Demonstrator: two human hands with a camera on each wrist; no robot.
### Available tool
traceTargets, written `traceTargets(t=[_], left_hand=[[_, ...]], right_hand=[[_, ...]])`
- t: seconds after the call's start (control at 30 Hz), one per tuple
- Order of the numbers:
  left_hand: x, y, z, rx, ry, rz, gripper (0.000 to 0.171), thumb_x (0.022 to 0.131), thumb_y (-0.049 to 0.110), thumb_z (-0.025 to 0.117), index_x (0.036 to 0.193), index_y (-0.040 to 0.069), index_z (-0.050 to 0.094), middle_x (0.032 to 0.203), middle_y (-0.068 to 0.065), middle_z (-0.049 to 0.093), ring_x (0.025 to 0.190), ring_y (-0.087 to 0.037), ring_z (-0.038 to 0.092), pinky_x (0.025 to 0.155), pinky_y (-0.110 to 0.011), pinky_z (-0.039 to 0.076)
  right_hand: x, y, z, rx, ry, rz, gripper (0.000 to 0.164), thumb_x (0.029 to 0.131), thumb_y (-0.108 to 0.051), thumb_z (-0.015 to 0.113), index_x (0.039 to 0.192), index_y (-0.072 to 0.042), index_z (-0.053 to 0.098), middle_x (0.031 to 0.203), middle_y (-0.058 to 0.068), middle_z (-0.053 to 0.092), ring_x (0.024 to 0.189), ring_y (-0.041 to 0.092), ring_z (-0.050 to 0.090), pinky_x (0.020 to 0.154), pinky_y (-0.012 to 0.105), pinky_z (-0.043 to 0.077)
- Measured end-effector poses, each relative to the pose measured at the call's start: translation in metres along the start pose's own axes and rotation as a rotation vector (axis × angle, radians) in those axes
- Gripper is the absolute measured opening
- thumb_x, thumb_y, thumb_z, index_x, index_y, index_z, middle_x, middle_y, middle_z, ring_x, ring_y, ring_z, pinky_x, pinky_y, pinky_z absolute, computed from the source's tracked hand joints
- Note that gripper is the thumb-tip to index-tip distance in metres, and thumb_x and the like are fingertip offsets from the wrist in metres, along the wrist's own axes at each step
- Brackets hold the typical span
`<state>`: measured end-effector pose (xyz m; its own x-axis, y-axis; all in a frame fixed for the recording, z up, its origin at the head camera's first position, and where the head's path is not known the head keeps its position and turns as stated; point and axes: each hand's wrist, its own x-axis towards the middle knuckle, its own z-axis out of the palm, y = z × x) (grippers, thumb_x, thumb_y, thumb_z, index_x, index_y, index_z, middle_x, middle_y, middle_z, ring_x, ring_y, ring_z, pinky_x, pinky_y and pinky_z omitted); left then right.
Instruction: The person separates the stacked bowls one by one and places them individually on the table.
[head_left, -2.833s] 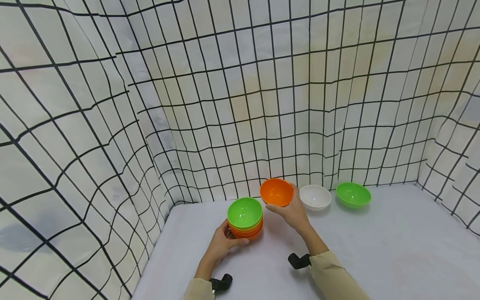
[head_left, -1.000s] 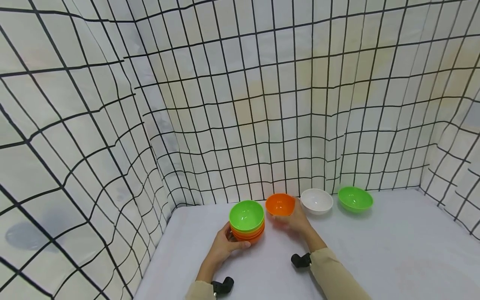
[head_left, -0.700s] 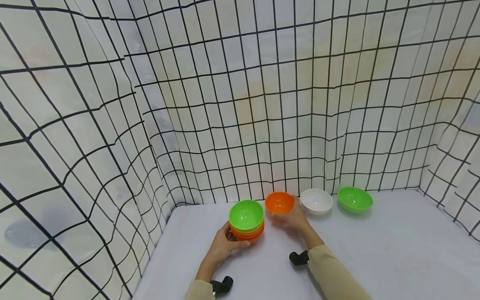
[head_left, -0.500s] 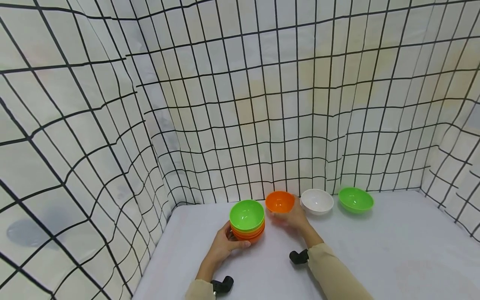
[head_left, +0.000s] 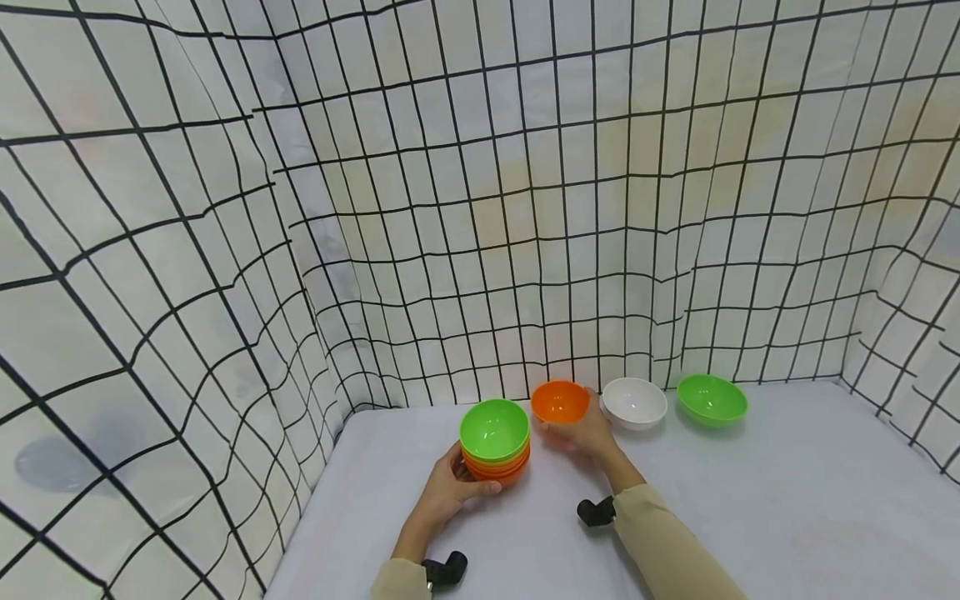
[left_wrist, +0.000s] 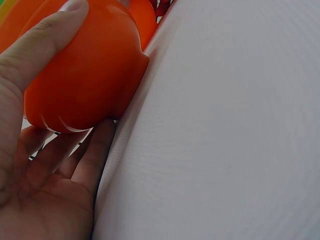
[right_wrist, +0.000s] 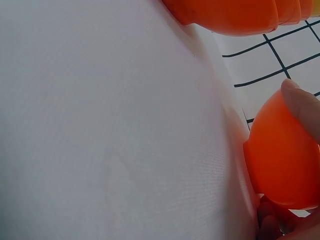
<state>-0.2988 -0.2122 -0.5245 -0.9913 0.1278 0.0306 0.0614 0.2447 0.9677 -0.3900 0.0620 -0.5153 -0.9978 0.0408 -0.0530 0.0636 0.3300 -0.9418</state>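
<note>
A stack of bowls (head_left: 495,468) stands at the middle of the table, a green bowl (head_left: 494,430) on top and orange ones under it. My left hand (head_left: 441,493) grips this stack from the left, thumb at the front. In the left wrist view, fingers reach round the lower orange bowl (left_wrist: 90,70). Just right of the stack and farther back, my right hand (head_left: 588,433) holds a single orange bowl (head_left: 559,402) by its right side. The right wrist view shows the thumb on that bowl's wall (right_wrist: 280,155), its base at or very near the tabletop.
A white bowl (head_left: 634,404) stands to the right of my right hand, and another green bowl (head_left: 712,401) beyond it. The white tabletop (head_left: 787,483) ends at the back against a white wall with a black grid (head_left: 555,208).
The single orange bowl, lifted and tilted 2.8 s ago, has come down beside the stack. Over the last second my right hand shifts it slightly backward. The left hand stays on the stack.
</note>
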Motion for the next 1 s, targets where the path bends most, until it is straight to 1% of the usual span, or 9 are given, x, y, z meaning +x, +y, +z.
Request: traceTargets(t=[0.2,0.33,0.5,0.7,1.0], left_hand=[[0.0007,-0.0007,-0.0004,0.002,-0.002,0.018,0.097,0.072,0.029,0.095,0.153,0.018,0.043,0.152,-0.007,0.053,0.142,-0.031,0.051,0.120,-0.049,0.042],[0.0005,-0.0013,-0.0001,-0.007,-0.004,0.015,0.096,0.072,0.027,0.095,0.153,0.019,0.044,0.152,-0.007,0.053,0.141,-0.030,0.051,0.120,-0.048,0.042],[-0.0005,0.0006,-0.0003,-0.010,-0.003,0.021,0.096,0.072,0.026,0.094,0.153,0.019,0.044,0.152,-0.006,0.053,0.141,-0.029,0.051,0.121,-0.049,0.041],[-0.0008,0.0014,-0.0003,-0.008,0.002,0.019,0.095,0.072,0.025,0.094,0.153,0.018,0.044,0.151,-0.006,0.054,0.140,-0.029,0.052,0.120,-0.049,0.043],[-0.0011,0.0029,0.0008,-0.019,0.000,0.016,0.095,0.073,0.023,0.094,0.153,0.019,0.044,0.151,-0.006,0.054,0.140,-0.029,0.052,0.120,-0.048,0.042]], right_hand=[[-0.0004,-0.0024,0.0005,-0.020,0.016,0.026,0.121,0.075,-0.029,0.091,0.162,-0.010,0.009,0.159,0.030,0.032,0.142,0.052,0.031,0.117,0.069,0.035],[-0.0012,-0.0013,0.0017,-0.023,0.033,0.007,0.120,0.074,-0.027,0.091,0.161,-0.008,0.011,0.157,0.031,0.034,0.141,0.053,0.033,0.116,0.069,0.036],[-0.0007,0.0008,0.0042,-0.042,0.058,-0.023,0.120,0.073,-0.029,0.092,0.160,-0.004,0.013,0.156,0.030,0.037,0.140,0.050,0.037,0.117,0.067,0.037],[0.0002,0.0030,0.0049,-0.038,0.065,-0.023,0.122,0.073,-0.030,0.093,0.160,-0.002,0.012,0.156,0.031,0.036,0.141,0.050,0.038,0.118,0.066,0.036],[-0.0029,0.0056,0.0036,-0.033,0.058,-0.021,0.115,0.073,-0.030,0.093,0.156,0.002,0.019,0.153,0.029,0.039,0.139,0.048,0.038,0.119,0.064,0.037]])
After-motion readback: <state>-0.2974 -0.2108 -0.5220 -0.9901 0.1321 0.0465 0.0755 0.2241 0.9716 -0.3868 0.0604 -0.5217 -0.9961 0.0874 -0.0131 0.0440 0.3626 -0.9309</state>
